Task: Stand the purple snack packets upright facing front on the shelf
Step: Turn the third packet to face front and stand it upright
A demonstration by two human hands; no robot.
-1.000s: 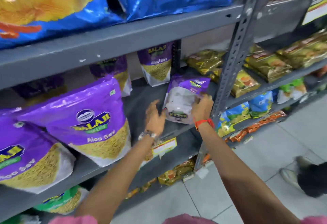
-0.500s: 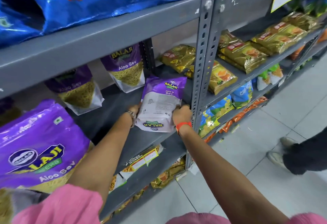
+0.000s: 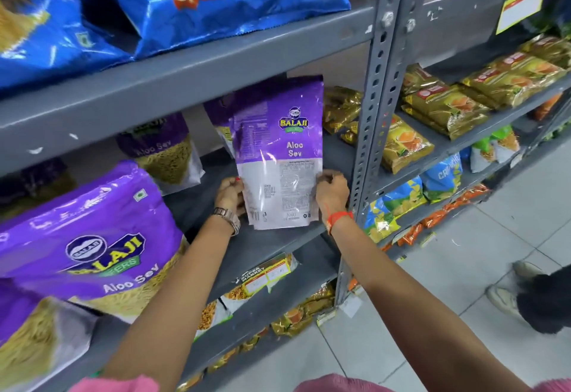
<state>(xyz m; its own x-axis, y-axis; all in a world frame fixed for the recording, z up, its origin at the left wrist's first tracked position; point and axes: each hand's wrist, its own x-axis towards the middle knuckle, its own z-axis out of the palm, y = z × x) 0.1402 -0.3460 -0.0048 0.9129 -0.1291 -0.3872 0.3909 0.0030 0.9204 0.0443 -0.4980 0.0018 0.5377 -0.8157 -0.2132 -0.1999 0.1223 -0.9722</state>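
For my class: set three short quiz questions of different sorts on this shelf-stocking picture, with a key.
1. True or false: the held packet stands upright on the shelf with its printed back toward the camera.
2. Where does each hand grip it? A) both at the top corners B) left hand and right hand at its lower side edges C) one hand only
3. Fill in: the right wrist wears an orange ____.

Key: 1 true. 2 B. 3 band.
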